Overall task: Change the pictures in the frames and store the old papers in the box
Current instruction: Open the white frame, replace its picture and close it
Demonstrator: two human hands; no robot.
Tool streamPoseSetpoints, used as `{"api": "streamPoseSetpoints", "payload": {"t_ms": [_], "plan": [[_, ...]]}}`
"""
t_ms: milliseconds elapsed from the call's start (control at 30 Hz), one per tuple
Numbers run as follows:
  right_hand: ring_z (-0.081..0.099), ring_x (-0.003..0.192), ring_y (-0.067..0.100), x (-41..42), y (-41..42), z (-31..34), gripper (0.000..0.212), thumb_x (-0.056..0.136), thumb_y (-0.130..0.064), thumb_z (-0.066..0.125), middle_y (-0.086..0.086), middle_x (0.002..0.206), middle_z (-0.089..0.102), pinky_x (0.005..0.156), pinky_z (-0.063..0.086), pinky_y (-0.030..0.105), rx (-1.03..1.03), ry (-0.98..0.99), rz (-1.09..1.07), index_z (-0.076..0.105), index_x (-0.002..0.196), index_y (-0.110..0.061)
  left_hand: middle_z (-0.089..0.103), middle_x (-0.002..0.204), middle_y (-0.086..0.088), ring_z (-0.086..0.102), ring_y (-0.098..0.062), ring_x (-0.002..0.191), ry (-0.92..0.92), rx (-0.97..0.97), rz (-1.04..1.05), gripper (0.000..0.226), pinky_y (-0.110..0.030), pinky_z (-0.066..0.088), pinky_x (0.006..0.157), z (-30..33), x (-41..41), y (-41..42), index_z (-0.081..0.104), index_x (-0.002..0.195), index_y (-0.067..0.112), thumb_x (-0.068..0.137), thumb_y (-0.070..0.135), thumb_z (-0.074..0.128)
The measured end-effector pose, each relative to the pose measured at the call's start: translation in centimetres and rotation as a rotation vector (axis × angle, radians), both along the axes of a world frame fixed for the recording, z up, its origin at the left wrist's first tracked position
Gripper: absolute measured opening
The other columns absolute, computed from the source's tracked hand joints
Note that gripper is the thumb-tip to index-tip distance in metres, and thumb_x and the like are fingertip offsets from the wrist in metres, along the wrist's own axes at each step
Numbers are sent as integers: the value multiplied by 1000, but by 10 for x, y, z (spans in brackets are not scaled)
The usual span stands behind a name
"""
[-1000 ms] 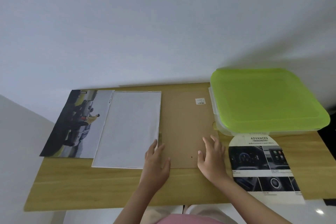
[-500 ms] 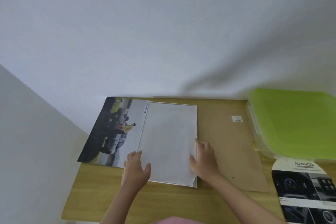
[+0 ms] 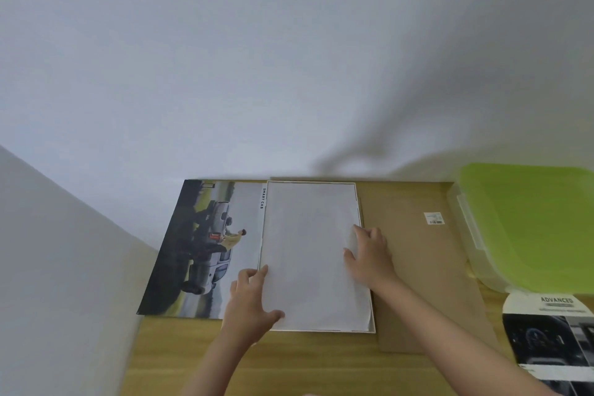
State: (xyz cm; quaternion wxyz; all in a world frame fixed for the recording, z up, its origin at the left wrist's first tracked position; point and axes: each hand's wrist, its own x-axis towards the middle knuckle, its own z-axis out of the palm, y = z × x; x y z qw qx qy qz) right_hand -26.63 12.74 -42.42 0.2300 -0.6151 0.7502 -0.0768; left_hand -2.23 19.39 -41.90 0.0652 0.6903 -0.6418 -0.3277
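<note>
A white frame with a white sheet (image 3: pixel 313 254) lies flat in the middle of the wooden table (image 3: pixel 289 363). My left hand (image 3: pixel 250 302) holds its lower left edge, thumb on top of the sheet. My right hand (image 3: pixel 369 254) rests on its right edge with fingers bent onto the paper. A car poster (image 3: pixel 205 247) lies to the left, partly under the frame. To the right lies a brown backing board (image 3: pixel 418 267). At the far right stands a clear box with a green lid (image 3: pixel 530 222). A dashboard print (image 3: pixel 556 337) lies at the lower right.
A white wall rises right behind the table's far edge. A pale wall or panel (image 3: pixel 64 283) closes off the table's left side. Bare wood shows along the near edge in front of the frame.
Both hands moved left from the brown board onto the white frame's edges. The camera has swung left, so the box and dashboard print sit nearer the right border.
</note>
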Motion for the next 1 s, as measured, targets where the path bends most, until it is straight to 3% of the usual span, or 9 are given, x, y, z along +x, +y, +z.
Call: {"api": "streamPoseSetpoints", "payload": {"t_ms": [233,400,600,733,867,1000], "plan": [[28,134,32,-15,-70,13,86,80,-51,61,12,139,30,103,37,42,175,11,54,15,148,-24,20,135,5,28,-15,119,33,70,-43,105,-27,41,99,1,6,-7,12,148,22,67,35,79],[26,137,31,-23,-98,16,104,67,-60,70,10,145,31,107,34,43,281,-4,111,12,148,-28,19,135,6,29,-14,119,49,71,-23,105,-28,40,102,0,6,-6,13,148,22,68,34,79],[32,133,31,-22,-101,17,96,66,-56,74,11,139,35,104,37,42,284,13,127,26,143,-24,20,134,6,30,-14,118,59,62,-7,104,-28,42,102,1,5,-6,15,147,22,67,33,80],[29,134,30,-21,-95,14,98,64,-54,76,10,137,33,105,36,44,260,-43,89,26,144,-30,21,134,6,31,-14,117,57,54,-7,104,-28,42,101,1,4,-5,16,147,22,66,34,80],[30,126,27,-20,-86,11,85,61,-50,77,5,120,34,99,41,43,204,-106,76,38,135,-37,21,135,5,31,-15,118,46,58,-9,104,-30,41,102,1,4,-5,15,148,22,67,34,80],[38,120,23,-15,-67,9,82,68,-40,74,1,117,36,94,44,38,125,-199,36,33,139,-36,21,135,5,31,-14,117,46,57,-6,105,-30,42,102,0,4,-5,15,148,22,66,35,80]]}}
